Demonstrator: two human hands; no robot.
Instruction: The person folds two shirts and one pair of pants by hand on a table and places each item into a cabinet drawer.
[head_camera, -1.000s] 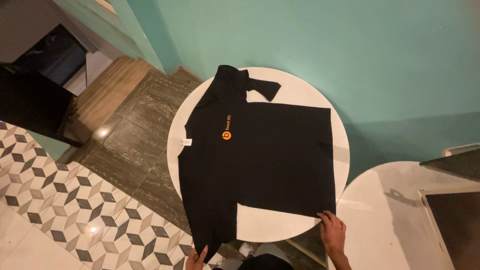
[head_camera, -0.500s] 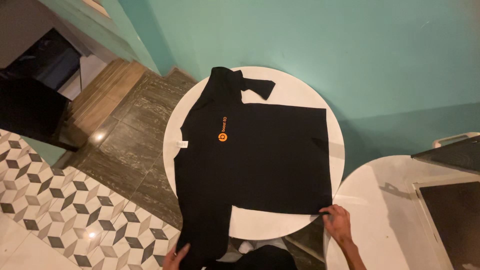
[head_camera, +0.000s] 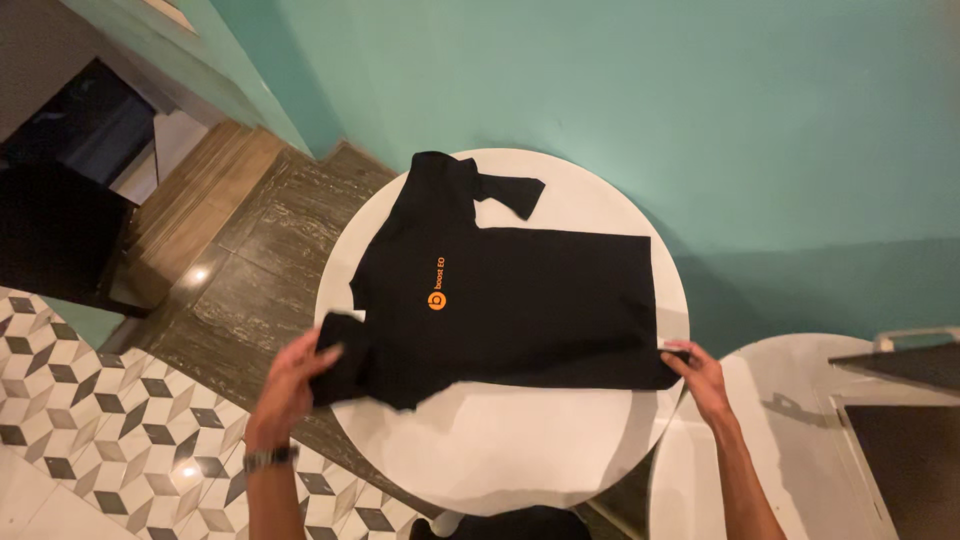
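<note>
A black T-shirt (head_camera: 520, 290) with a small orange logo lies spread on a round white table (head_camera: 520, 450). My left hand (head_camera: 292, 375) grips the shirt's near sleeve and shoulder at the table's left edge, with the cloth bunched and lifted. At the table's right edge, my right hand (head_camera: 697, 365) pinches the near corner of the hem. The near side of the shirt is folded over toward the wall. The far sleeve (head_camera: 510, 190) lies flat near the wall.
A second white table (head_camera: 790, 420) stands at the right with a dark tray (head_camera: 905, 440) on it. A teal wall (head_camera: 600, 90) runs behind. Dark stone steps (head_camera: 260, 240) and patterned floor tiles (head_camera: 120, 400) lie to the left.
Both hands have lifted the shirt's near side off the table's front edge and carried it away from me, folding it over. Bare table top now shows in front.
</note>
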